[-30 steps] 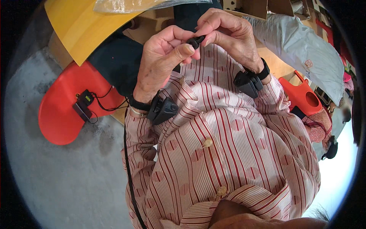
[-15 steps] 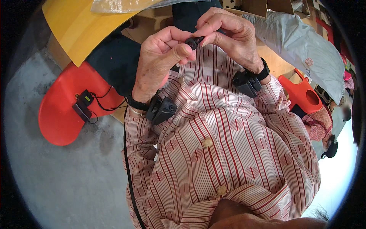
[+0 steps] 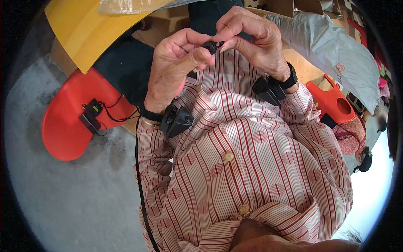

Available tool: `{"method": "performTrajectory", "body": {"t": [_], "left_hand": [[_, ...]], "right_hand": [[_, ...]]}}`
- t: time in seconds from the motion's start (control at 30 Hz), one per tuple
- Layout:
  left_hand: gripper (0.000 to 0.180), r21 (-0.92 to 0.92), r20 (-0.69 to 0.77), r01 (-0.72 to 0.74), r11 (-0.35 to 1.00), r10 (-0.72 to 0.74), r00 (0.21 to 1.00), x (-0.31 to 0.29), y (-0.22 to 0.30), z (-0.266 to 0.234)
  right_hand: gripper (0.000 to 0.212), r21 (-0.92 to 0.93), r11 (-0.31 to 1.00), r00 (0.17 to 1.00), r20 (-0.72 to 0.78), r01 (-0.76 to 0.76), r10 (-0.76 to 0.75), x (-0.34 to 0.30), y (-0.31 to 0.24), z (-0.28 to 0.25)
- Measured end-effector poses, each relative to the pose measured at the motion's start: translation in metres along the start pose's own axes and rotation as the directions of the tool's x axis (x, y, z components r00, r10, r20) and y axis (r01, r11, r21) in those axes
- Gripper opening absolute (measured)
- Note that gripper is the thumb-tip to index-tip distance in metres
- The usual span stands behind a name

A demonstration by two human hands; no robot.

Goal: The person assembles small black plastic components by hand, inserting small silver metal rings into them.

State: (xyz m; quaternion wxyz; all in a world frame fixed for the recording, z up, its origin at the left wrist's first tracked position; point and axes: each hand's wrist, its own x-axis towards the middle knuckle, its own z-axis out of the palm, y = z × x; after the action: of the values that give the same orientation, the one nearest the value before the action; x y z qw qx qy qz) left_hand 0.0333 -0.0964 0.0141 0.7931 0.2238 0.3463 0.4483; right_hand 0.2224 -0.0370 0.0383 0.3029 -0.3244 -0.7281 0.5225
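Between my hands is a small black rounded part [image 3: 209,47] with a narrow end pointing right; its exact kind is too small to make out. My left hand [image 3: 174,61] is closed on its wider body, pinching it with the thumb and fingers. The thumb and forefinger of my right hand [image 3: 254,40] pinch together at the narrow end. Whether that end is a separate piece cannot be seen. Both hands are held up above my lap, in front of my striped shirt [image 3: 252,147]. A black strapped device [image 3: 176,121] sits on my left wrist and another [image 3: 269,90] on my right.
A yellow tabletop [image 3: 84,33] juts in at upper left, with clear plastic wrap [image 3: 130,6] on it. Below it, a red chair seat [image 3: 63,126] carries a black box with a cable [image 3: 90,119]. A grey sack [image 3: 327,50], cardboard box [image 3: 277,7] and red chair [image 3: 331,101] stand to the right.
My right fingers have shifted very slightly at the narrow end, and the black part has turned a little. Both hands keep their hold in nearly the same place.
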Motion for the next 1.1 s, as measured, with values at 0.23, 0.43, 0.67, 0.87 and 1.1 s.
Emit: {"method": "performTrajectory", "body": {"t": [0.23, 0.43, 0.67, 0.87, 1.1], "left_hand": [[0.028, -0.007, 0.018, 0.013, 1.0, -0.013, 1.0, 0.0007, 0.0016, 0.0], [0.028, -0.024, 0.029, 0.022, 0.999, -0.022, 0.999, 0.0003, 0.0034, -0.0004], [0.027, -0.028, 0.044, 0.029, 0.999, -0.028, 0.999, 0.0003, 0.0025, -0.0029], [0.027, 0.001, 0.032, 0.009, 1.0, -0.009, 0.999, 0.0001, 0.0031, -0.0007], [0.027, -0.023, 0.034, 0.025, 0.999, -0.024, 0.999, -0.0006, 0.0003, -0.0052]], "right_hand": [[0.014, -0.05, 0.998, 0.999, 0.031, 0.028, -0.026, 0.0035, -0.0051, -0.0024], [0.014, -0.044, 0.999, 0.999, 0.035, 0.009, -0.007, 0.0035, -0.0054, -0.0022], [0.013, 0.129, 0.988, 0.996, 0.027, -0.083, 0.08, -0.0032, 0.0002, -0.0005], [0.013, 0.091, 0.994, 0.996, 0.063, -0.062, 0.056, -0.0037, 0.0012, -0.0025], [0.011, 0.05, 0.998, 0.997, 0.063, -0.047, 0.043, -0.0023, -0.0012, -0.0016]]}}
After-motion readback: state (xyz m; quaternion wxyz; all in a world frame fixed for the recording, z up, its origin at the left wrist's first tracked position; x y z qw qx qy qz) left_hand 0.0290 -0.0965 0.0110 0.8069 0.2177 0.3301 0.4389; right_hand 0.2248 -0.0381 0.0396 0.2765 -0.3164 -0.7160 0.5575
